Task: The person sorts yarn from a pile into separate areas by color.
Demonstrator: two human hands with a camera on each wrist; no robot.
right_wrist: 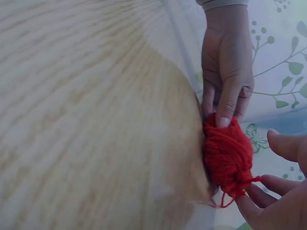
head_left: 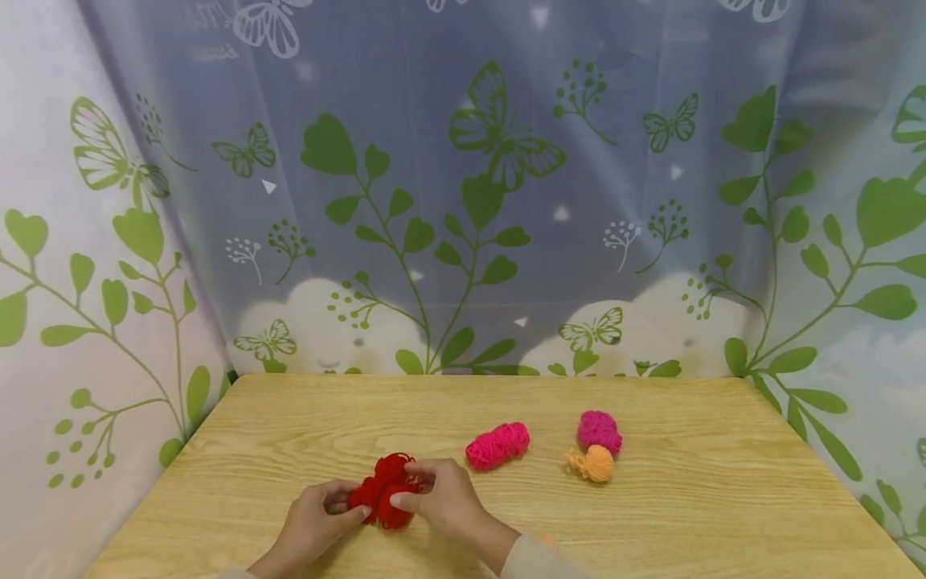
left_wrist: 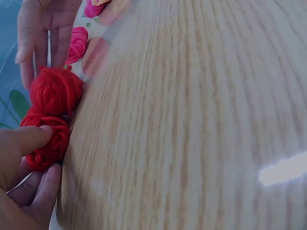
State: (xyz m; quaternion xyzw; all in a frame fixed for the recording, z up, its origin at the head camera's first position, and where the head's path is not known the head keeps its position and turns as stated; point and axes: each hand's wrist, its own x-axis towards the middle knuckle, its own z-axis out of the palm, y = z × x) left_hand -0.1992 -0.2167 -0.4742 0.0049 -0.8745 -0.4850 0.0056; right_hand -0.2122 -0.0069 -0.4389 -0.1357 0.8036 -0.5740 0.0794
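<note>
Bundled red yarn lies low on the table in the head view, left of the middle. My left hand pinches its left side, thumb on top and fingers beneath. In the left wrist view the yarn shows as two wound lumps: the left thumb presses the nearer ball, and the farther ball sits against it. At the other side my right hand reaches around the yarn with thumb and fingers spread. In the right wrist view its fingertips are at the loose strands, thumb held away.
Behind and right of my hands lies a hot-pink yarn skein. Farther right a magenta yarn ball touches a small peach-orange ball. The wooden table meets patterned curtains at the back and sides.
</note>
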